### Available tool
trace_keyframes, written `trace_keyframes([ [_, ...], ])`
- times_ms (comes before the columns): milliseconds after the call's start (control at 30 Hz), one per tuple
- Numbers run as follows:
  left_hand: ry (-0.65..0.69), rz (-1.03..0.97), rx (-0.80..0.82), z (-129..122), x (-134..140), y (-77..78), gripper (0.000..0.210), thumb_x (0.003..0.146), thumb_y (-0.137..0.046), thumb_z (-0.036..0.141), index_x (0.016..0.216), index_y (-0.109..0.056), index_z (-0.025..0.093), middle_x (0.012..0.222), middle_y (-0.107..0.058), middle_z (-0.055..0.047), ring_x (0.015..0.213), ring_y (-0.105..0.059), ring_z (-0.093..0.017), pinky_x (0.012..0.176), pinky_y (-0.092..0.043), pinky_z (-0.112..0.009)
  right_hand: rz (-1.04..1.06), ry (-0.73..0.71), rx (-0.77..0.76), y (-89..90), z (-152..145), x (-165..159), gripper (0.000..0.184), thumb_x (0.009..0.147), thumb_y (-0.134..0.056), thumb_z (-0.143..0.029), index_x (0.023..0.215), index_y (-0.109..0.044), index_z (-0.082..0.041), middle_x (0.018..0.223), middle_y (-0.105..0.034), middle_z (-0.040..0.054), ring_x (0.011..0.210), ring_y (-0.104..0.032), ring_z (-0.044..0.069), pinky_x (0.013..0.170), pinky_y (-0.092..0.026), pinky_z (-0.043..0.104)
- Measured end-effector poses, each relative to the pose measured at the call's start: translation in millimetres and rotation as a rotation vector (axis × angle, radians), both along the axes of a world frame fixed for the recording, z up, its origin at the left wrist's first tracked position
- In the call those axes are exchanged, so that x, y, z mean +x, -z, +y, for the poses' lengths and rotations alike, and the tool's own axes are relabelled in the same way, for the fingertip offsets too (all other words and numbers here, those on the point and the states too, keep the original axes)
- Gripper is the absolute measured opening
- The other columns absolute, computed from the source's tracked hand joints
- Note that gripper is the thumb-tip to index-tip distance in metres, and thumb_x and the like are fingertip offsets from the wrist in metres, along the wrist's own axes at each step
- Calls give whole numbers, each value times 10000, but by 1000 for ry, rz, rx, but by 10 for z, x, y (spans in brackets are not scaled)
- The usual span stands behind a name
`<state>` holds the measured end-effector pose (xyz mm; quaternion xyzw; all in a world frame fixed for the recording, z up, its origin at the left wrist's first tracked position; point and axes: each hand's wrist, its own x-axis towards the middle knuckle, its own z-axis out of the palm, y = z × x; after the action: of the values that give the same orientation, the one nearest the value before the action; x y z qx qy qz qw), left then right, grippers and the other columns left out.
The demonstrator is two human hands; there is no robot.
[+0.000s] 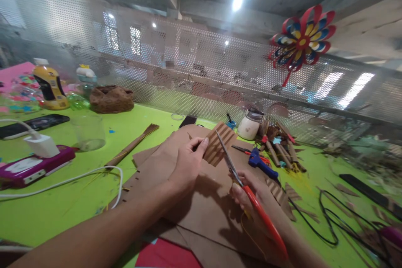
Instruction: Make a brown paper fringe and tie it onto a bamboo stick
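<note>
Between the thumb and fingers of my left hand (pixel 190 161) is a small striped piece of corrugated cardboard (pixel 215 150), held up above the work surface. My right hand (pixel 251 194) grips a pair of red-handled scissors (pixel 264 220). The metal blades point up and to the left, and their tips lie across the right part of the striped piece. Whether the blades bite into it I cannot tell. Large sheets of brown cardboard (pixel 201 217) lie beneath both hands on the green table. A blue glue gun (pixel 262 163) rests just beyond my right hand.
A rolled brown bundle (pixel 132 144), a clear cup (pixel 89 134) and a purple power strip (pixel 37 165) are on the left. Brown paper rolls (pixel 278 148) and a white jar (pixel 249 123) stand back right. Black cable (pixel 329 217) loops at right. A perforated metal screen (pixel 204 67) rises behind.
</note>
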<state>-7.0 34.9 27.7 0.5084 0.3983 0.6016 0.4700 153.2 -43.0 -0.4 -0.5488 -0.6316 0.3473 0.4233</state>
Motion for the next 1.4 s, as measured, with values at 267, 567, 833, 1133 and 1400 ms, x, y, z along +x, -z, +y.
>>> trace_keyframes([
  [267,70,-105,-27,64,20,90,198,754,-591,361,732,-638,170,702,-615,-34,654,-526,-141,635,-425,-258,20,-1,3,-6,0,16,408,799,-517,-545,956,-552,-170,630,-545,-8,492,-456,108,457,-341,218],
  [567,98,-127,-50,72,21,122,194,764,-591,367,744,-615,177,685,-588,-9,644,-518,-130,612,-420,-239,48,-9,-60,-9,-23,3,419,825,-502,-540,993,-540,-158,635,-507,-11,507,-424,99,456,-339,208],
  [833,75,-119,-31,89,13,124,230,737,-607,394,704,-611,167,632,-544,10,565,-445,-103,538,-370,-219,113,-2,-91,30,-19,-13,420,811,-515,-566,924,-513,-161,613,-498,-20,454,-408,73,409,-320,188],
  [1133,141,-195,-31,94,17,140,206,760,-602,371,725,-604,169,685,-552,-2,653,-483,-117,599,-406,-215,149,60,-103,6,-49,-94,479,763,-522,-626,883,-512,-162,565,-478,-31,423,-384,71,377,-295,186],
  [1400,112,-64,-54,14,52,118,247,711,-625,398,665,-591,158,590,-521,21,552,-437,-101,516,-365,-218,124,57,-72,-82,-75,-122,414,819,-497,-559,948,-520,-166,620,-487,-22,529,-434,110,473,-347,215],
])
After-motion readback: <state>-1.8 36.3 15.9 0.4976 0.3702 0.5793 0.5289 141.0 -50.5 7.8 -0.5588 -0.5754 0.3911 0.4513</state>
